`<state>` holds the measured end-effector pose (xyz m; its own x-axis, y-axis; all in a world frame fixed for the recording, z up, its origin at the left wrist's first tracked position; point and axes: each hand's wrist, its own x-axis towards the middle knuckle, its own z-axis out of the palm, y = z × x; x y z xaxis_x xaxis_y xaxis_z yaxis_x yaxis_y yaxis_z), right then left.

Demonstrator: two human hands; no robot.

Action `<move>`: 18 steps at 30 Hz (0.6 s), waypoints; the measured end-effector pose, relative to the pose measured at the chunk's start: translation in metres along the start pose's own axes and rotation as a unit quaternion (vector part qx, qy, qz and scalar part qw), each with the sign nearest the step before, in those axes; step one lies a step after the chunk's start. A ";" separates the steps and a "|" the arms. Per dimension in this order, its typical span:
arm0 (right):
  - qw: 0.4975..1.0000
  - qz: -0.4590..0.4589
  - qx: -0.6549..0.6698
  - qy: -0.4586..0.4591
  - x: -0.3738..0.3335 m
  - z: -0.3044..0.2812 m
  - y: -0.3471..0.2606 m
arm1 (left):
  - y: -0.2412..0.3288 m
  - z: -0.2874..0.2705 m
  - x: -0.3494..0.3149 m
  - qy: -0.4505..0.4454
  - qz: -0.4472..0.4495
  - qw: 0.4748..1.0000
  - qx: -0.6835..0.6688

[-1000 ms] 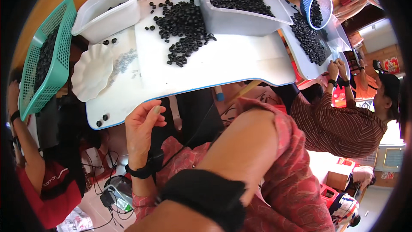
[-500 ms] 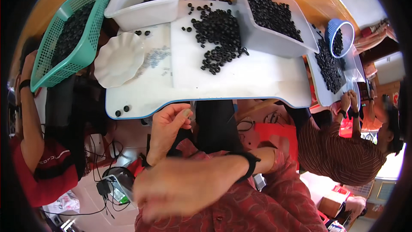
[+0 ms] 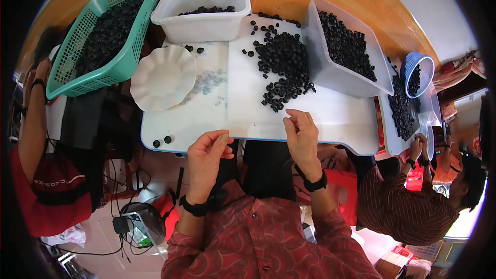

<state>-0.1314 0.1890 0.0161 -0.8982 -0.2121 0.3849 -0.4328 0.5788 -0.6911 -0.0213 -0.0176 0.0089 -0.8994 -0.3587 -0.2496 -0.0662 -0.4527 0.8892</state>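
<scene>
My left hand point(image 3: 207, 157) is held at the front edge of the white table, its thumb and forefinger pinched together. Whatever may sit between those fingertips is too small to make out. Over the same edge, further right, my right hand point(image 3: 304, 139) has curved fingers, with a slight gap between thumb and forefinger and nothing visible in it. Just beyond it lies a loose pile of small black ring-like parts point(image 3: 283, 59). Tiny clear pieces point(image 3: 206, 83) are scattered left of the pile, beside a scalloped white dish point(image 3: 163, 78). Two black parts point(image 3: 162, 141) rest near the front left corner.
At the back stand a white tub point(image 3: 201, 26) and a translucent bin point(image 3: 343, 75), both holding black parts. A green basket point(image 3: 101, 80) of them is at left. A blue basket point(image 3: 409, 67) stands at right. People sit on either side, one in red point(image 3: 51, 191), one in stripes point(image 3: 408, 206).
My right hand has swung from low in front of my body up and right to the table edge by the pile. My left hand stays pinched. The whole view has shifted slightly.
</scene>
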 end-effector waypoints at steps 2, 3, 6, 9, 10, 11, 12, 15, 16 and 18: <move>1.000 -0.002 -0.027 -0.006 0.006 0.004 0.001 | -0.003 0.001 0.000 -0.006 -0.002 1.000 0.006; 0.999 -0.002 -0.040 -0.008 0.008 0.006 0.002 | -0.004 0.002 0.000 -0.009 -0.003 1.000 0.010; 0.997 0.016 -0.066 -0.021 0.010 0.012 0.009 | -0.006 0.003 -0.001 -0.019 -0.010 0.999 0.029; 0.997 0.011 -0.076 -0.017 0.011 0.014 0.010 | -0.011 0.004 0.000 -0.027 -0.020 0.999 0.027; 0.997 0.008 -0.076 -0.015 0.011 0.015 0.010 | -0.012 0.004 0.000 -0.028 -0.022 0.999 0.029; 0.997 0.004 -0.075 -0.013 0.011 0.015 0.010 | -0.013 0.004 0.000 -0.029 -0.024 0.999 0.030; 0.997 0.001 -0.075 -0.011 0.011 0.016 0.011 | -0.013 0.004 0.000 -0.029 -0.024 0.999 0.031; 0.998 0.015 -0.053 -0.008 0.011 0.015 0.008 | -0.013 0.005 -0.001 -0.029 -0.022 0.999 0.035; 0.998 0.015 -0.054 -0.008 0.011 0.015 0.008 | -0.013 0.005 -0.001 -0.030 -0.020 0.999 0.036; 0.998 0.015 -0.056 -0.009 0.012 0.015 0.008 | -0.012 0.005 -0.002 -0.031 -0.020 0.999 0.038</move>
<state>-0.1471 0.1791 0.0057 -0.9121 -0.2076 0.3536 -0.3960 0.6697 -0.6282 -0.0209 -0.0069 0.0003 -0.9200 -0.2903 -0.2634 -0.1326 -0.4020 0.9060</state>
